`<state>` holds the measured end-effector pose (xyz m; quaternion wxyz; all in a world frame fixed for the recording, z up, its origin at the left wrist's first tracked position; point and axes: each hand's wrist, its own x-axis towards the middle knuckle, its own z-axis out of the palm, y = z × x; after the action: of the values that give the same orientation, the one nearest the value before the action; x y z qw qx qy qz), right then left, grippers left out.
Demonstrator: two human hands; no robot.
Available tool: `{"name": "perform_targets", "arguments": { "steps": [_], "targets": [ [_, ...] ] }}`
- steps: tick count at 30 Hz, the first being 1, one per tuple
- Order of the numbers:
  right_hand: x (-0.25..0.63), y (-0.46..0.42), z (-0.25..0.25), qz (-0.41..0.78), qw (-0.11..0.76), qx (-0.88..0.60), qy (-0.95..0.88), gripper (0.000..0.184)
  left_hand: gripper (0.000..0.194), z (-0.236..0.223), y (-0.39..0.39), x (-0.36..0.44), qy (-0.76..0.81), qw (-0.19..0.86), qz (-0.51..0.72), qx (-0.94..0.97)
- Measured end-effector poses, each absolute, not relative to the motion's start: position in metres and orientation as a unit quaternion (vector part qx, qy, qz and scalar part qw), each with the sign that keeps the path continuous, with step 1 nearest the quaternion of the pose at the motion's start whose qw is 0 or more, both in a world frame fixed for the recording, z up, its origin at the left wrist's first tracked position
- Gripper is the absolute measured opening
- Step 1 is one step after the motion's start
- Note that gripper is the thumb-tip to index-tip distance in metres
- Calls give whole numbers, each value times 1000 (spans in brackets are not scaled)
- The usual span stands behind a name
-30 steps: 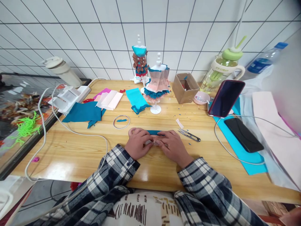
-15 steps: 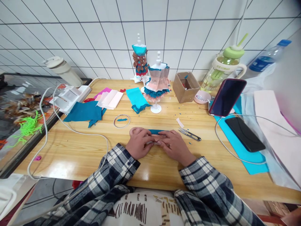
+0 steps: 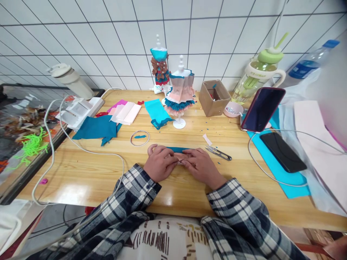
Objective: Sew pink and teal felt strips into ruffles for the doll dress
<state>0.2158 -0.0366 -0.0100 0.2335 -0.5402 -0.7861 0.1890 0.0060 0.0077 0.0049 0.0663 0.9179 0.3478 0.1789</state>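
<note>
My left hand [image 3: 159, 164] and my right hand [image 3: 200, 167] rest together on the wooden table [image 3: 81, 169], fingertips meeting. Both pinch a small pale pink piece of fabric [image 3: 179, 157] between them. A narrow teal fabric strip [image 3: 177, 149] lies flat on the table just beyond my fingers. Small thread snips [image 3: 219, 153] lie right of my right hand. A wire ring [image 3: 140, 138] with a teal scrap inside sits left of the strip.
Two small dress forms [image 3: 179, 94] stand at the back, with teal cloth [image 3: 95, 128], pink sheets [image 3: 125, 112], a cardboard box [image 3: 215, 98], a green-lidded jug [image 3: 257, 80] and two phones [image 3: 262, 109]. A white cable [image 3: 81, 150] loops across the left side.
My fingers have closed in a little tighter on the pink piece. The view has shifted slightly; the hands stay in the same spot.
</note>
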Motion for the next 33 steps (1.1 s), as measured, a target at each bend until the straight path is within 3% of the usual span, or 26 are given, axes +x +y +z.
{"name": "perform_targets", "arguments": {
  "steps": [24, 33],
  "targets": [
    [218, -36, -14, 209, 284, -546, -760, 26, 16, 2, 10, 7, 341, 65, 170, 922],
    [217, -37, -9, 195, 247, -543, -779, 21, 15, 2, 10, 7, 342, 60, 187, 919]
  ]
}}
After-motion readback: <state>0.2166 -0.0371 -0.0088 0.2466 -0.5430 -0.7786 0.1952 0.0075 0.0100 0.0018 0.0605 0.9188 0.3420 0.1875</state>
